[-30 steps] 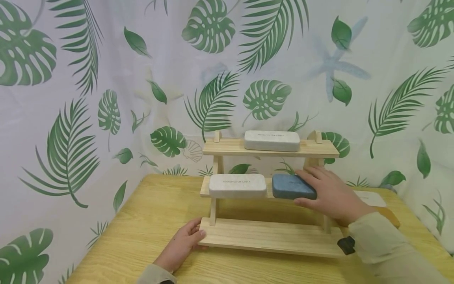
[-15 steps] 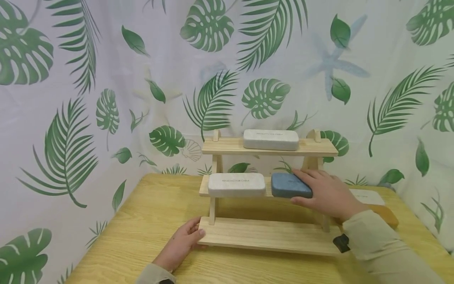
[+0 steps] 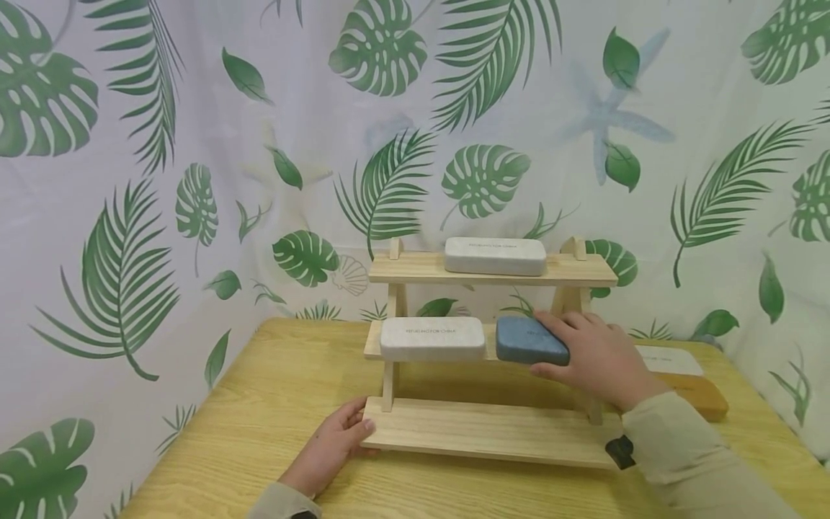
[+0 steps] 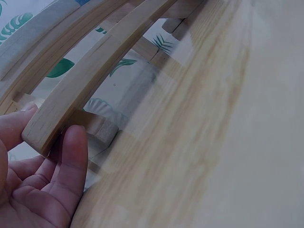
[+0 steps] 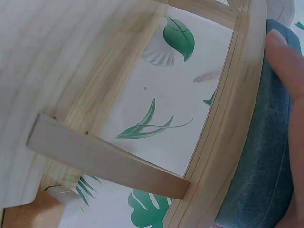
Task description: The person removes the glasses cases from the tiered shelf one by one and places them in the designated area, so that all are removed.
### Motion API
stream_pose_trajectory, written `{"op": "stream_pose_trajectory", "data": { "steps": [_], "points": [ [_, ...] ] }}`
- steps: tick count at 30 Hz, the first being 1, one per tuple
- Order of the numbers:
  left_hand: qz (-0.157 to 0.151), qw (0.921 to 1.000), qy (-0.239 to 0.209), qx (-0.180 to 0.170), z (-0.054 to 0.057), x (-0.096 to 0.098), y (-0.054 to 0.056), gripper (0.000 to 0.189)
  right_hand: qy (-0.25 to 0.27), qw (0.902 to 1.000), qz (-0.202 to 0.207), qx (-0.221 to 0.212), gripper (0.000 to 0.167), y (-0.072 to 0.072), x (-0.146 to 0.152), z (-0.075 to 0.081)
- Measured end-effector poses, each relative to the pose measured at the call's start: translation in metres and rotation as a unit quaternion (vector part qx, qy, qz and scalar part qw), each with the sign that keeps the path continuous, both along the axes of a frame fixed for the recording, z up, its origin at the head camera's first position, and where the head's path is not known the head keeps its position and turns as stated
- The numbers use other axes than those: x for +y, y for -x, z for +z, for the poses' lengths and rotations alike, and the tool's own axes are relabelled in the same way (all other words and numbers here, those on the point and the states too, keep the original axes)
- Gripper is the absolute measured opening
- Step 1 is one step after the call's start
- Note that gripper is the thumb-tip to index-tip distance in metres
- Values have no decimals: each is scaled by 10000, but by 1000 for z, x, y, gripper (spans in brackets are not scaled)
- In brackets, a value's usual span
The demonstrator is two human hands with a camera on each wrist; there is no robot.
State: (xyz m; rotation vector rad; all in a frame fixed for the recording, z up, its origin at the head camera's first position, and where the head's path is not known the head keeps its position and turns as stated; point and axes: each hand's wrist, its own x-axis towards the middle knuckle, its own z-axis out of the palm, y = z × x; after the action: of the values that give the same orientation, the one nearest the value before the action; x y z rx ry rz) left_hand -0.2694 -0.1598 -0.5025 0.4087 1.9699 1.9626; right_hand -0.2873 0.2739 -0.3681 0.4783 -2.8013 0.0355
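Case in blue (image 3: 528, 340) at the right of the rack's (image 3: 480, 430) middle shelf, right hand (image 3: 599, 360) gripping its outer end, left hand (image 3: 331, 447) pinching the rack's lower left corner! Smart play, I'd judge: brace firmly, nudge lightly, square it to the rack.

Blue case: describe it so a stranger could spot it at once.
On the table stands a three-tier wooden rack. At its middle shelf, right of a white case, the right hand grips the blue case, the only blue one in sight.
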Motion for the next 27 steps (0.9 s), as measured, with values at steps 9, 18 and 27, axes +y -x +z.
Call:
{"op": "stream_pose_trajectory", "data": {
  "steps": [9, 18, 27],
  "points": [
    [-1, 10000, 14, 22, -1, 1, 1, 72, 106, 9999, 29, 69, 99, -10, 1, -1],
    [11, 10000, -9, 51, 1, 1, 0, 70, 196, 9998, 68, 40, 98, -19, 0, 1],
    [24, 10000, -52, 4, 1, 1, 0, 71, 326, 9994, 104, 51, 98, -28, 6, -2]
  ]
}}
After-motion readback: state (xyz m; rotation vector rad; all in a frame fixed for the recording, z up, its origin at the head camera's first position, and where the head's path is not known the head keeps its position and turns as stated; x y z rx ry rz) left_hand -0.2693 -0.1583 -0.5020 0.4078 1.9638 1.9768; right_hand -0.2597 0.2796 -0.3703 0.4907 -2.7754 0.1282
